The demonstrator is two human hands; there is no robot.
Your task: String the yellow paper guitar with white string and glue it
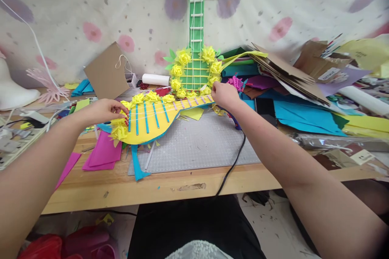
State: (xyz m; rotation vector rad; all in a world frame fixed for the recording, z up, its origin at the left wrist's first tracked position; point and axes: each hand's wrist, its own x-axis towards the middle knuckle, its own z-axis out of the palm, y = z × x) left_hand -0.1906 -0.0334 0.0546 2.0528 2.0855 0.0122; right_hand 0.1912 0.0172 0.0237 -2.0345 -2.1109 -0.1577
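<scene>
A yellow paper guitar with a blue edge lies across the table, its body on the left and its neck toward the right. Blue strips, thin white strings and yellow paper roses decorate it. My left hand is over the body's left end, fingers curled by the roses and strings; what they pinch is hidden. At the neck, my right hand is closed on it, with its fingertips partly out of sight. Behind stands a green paper guitar, upright, ringed with yellow roses.
A grey cutting mat lies under the guitar. Magenta sheets are at left. Blue paper, a black phone and stacked cardboard are at right. A black cable hangs over the table's front edge. A blue glue gun sits below my right hand.
</scene>
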